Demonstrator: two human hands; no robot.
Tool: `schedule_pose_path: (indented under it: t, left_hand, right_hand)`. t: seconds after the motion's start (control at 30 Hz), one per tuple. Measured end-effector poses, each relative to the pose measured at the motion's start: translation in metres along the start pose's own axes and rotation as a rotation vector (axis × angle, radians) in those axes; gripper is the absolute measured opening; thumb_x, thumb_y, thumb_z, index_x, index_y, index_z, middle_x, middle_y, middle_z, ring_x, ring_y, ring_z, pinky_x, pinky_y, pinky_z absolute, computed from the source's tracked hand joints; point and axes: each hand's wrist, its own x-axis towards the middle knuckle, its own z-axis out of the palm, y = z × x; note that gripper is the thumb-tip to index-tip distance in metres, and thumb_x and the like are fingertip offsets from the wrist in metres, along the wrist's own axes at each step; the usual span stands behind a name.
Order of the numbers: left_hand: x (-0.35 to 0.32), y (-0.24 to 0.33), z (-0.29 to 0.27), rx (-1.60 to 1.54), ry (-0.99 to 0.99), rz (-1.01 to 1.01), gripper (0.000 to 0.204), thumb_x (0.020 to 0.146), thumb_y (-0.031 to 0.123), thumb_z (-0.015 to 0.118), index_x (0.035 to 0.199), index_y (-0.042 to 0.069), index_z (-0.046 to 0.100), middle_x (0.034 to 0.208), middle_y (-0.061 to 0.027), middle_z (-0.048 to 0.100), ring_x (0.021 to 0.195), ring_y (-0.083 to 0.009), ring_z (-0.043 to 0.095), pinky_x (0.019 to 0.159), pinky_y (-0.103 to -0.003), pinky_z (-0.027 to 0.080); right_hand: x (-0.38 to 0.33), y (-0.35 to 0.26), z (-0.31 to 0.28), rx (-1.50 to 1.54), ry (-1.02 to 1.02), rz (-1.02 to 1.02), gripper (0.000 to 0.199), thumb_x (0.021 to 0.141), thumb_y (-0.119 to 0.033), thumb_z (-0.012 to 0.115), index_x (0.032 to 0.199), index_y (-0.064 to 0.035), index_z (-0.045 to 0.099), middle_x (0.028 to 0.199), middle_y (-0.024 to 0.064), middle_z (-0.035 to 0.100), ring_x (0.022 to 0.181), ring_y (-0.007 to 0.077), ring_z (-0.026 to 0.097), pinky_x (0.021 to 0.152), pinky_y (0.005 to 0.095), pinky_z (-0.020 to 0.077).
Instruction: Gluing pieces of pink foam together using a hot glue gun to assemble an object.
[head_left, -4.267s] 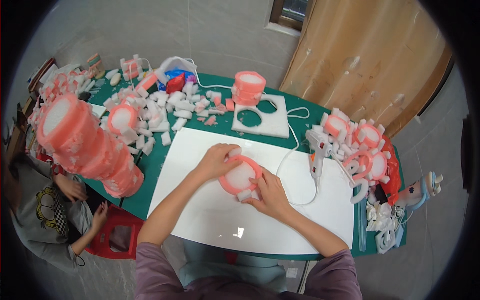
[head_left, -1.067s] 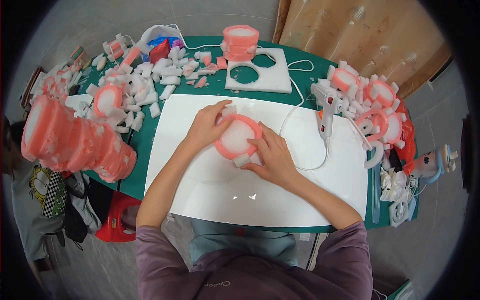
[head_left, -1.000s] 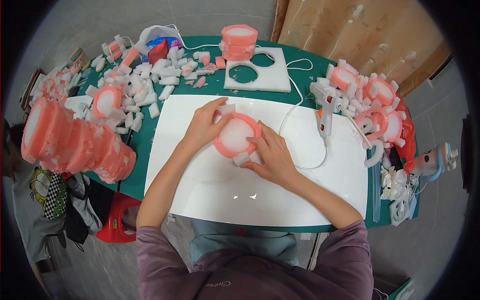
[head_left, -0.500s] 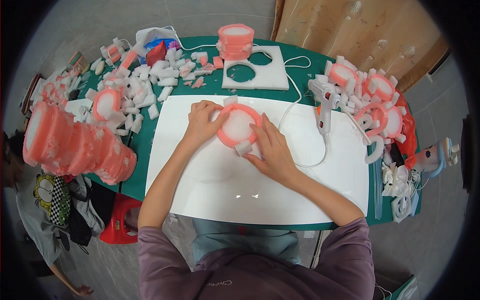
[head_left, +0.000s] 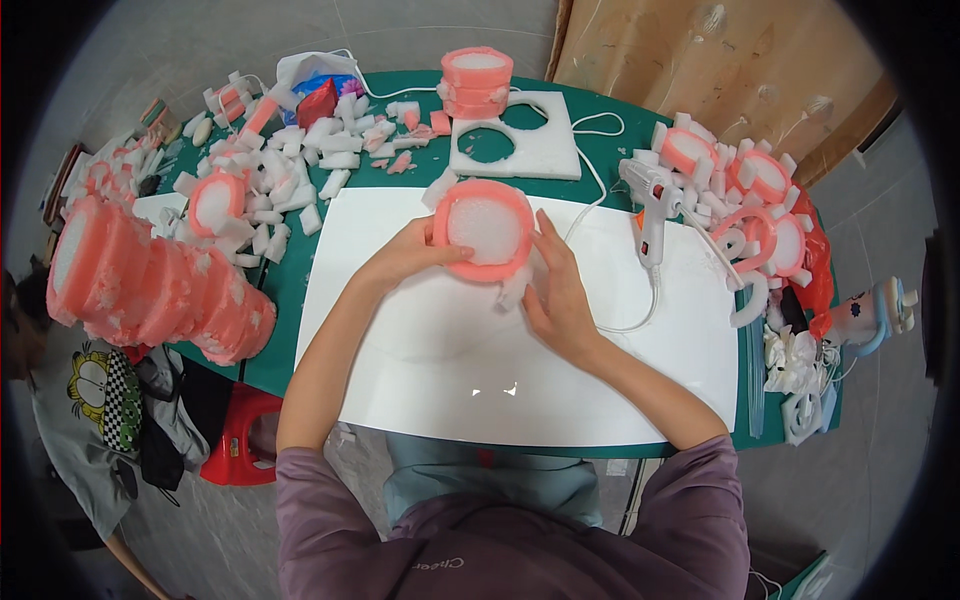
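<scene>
Head view: left hand [head_left: 415,255] and right hand [head_left: 556,290] close their fingers on the pink-rimmed foam disc [head_left: 487,230] over the white sheet [head_left: 450,350]; probably light, crushable (grip the rim).

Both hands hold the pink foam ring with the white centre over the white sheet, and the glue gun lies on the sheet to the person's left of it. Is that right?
Not quite. In the head view the glue gun lies to the person's right of the pink foam ring, not the left. The rest holds: left hand and right hand both hold the ring over the white sheet.
</scene>
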Motion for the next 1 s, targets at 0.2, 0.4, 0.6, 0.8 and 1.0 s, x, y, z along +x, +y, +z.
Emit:
schedule_pose_path:
  t: [0.2,0.4,0.6,0.8,1.0]
  left_hand:
    - [0.004,-0.005,0.001,-0.234,0.077,0.055,0.046,0.077,0.016,0.069,0.114,-0.004,0.051,0.107,-0.0109,0.059,0.094,-0.0162,0.060,0.084,-0.029,0.048]
    - [0.008,-0.008,-0.002,-0.391,0.169,0.127,0.040,0.081,0.014,0.066,0.114,-0.003,0.049,0.106,-0.0100,0.059,0.095,-0.0152,0.059,0.084,-0.029,0.050]
    - [0.007,-0.007,-0.004,-0.355,0.283,0.130,0.037,0.082,0.014,0.064,0.113,0.000,0.050,0.103,-0.0063,0.059,0.091,-0.0126,0.059,0.079,-0.027,0.049]
    - [0.011,-0.013,-0.001,-0.381,0.245,0.271,0.041,0.077,0.021,0.071,0.108,0.001,0.054,0.099,-0.0053,0.060,0.085,-0.0098,0.057,0.071,-0.024,0.047]
    - [0.003,-0.006,-0.002,-0.286,0.203,0.259,0.044,0.073,0.015,0.072,0.110,-0.001,0.054,0.101,-0.0072,0.060,0.089,-0.0114,0.058,0.077,-0.025,0.048]
  right_hand:
    - [0.002,-0.003,-0.005,0.058,0.264,0.205,0.044,0.072,0.006,0.053,0.115,-0.0034,0.047,0.130,0.0180,0.040,0.119,0.0332,0.040,0.099,0.0378,0.0325]
    - [0.019,0.006,-0.039,-0.024,0.159,0.354,0.024,0.075,-0.005,0.059,0.098,-0.0027,0.054,0.102,0.0132,0.057,0.094,0.0263,0.054,0.081,0.0338,0.0430]
    - [0.012,0.005,-0.087,-0.536,-0.105,0.662,0.022,0.076,-0.017,0.065,0.089,-0.0017,0.058,0.074,0.0110,0.059,0.063,0.0256,0.057,0.061,0.0360,0.0460]
    - [-0.020,0.033,-0.100,-0.658,0.109,0.697,0.035,0.074,-0.029,0.068,0.093,-0.0006,0.060,0.075,0.0138,0.062,0.057,0.0236,0.058,0.054,0.0347,0.0448]
    - [-0.001,0.064,-0.097,-0.271,0.407,0.749,0.041,0.074,-0.033,0.068,0.098,-0.0002,0.060,0.080,0.0139,0.064,0.063,0.0161,0.060,0.057,0.0286,0.0456]
